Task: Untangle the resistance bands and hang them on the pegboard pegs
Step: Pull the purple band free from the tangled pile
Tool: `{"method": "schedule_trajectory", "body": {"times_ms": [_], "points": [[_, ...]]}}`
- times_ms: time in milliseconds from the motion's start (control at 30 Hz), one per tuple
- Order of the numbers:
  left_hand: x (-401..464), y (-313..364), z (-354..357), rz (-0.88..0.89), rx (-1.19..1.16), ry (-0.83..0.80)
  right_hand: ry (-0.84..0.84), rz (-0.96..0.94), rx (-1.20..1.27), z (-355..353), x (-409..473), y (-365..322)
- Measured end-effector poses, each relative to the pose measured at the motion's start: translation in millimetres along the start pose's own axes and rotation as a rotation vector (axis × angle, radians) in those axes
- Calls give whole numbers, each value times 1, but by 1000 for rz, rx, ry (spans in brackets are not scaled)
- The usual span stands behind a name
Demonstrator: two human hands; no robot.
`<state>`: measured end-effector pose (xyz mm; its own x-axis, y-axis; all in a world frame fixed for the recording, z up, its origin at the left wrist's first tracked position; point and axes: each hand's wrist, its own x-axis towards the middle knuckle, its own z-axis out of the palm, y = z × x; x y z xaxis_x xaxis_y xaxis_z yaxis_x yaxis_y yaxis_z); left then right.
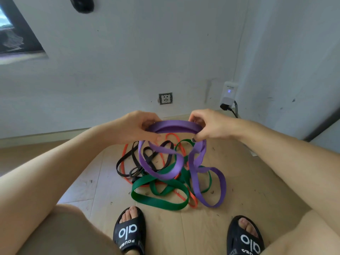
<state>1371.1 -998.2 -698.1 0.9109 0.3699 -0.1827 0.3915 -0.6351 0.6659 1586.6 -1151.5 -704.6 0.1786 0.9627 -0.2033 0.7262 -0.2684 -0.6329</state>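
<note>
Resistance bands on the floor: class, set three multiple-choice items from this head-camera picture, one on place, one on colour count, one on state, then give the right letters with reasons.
1. Where does the tangle lie?
A. on a table
B. on the floor ahead of the feet
C. on pegs

2. How many band colours show?
A. two
B. four
C. six

3. Which band do both hands hold?
A. green
B. black
C. purple

Answers:
1 B: the pile rests on the wooden floor.
2 B: purple band, green band, orange band and black band.
3 C: left hand and right hand grip its lifted loop.
</note>
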Motion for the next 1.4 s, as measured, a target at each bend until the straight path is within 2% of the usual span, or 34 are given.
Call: {"method": "schedule_trajectory", "body": {"times_ms": [133,300,433,600,700,833,933,1033,1100,1167,1267,1400], "points": [[-3,-7,8,-102,27,-122,99,-99,57,2,-2,-21],[5,10,18,77,-167,98,149,-205,73,7,0,-42],[1,15,5,90,-140,122,82,-133,-14,6,0,-29],[-7,7,-6,31,-304,188,-14,5,-128,9,2,-5],[-8,-3,-6,-53,-110,79,21,32,11,6,2,1],[-8,-15,3,-165,103,-147,170,-66,167,1,-1,-19],[-6,-2,12,-77,-8,-123,254,-171,268,-1,-5,-41],[1,21,19,101,-206,40,269,-236,274,5,-6,-52],[3,31,16,151,-235,125,291,-235,274,5,-4,-52],[2,29,7,148,-194,142,266,-209,246,1,-3,-46],[-2,23,-2,133,-135,121,85,-125,186,-3,-3,-33],[-3,20,-6,135,-125,128,16,-54,302,-8,-4,-33]]}}
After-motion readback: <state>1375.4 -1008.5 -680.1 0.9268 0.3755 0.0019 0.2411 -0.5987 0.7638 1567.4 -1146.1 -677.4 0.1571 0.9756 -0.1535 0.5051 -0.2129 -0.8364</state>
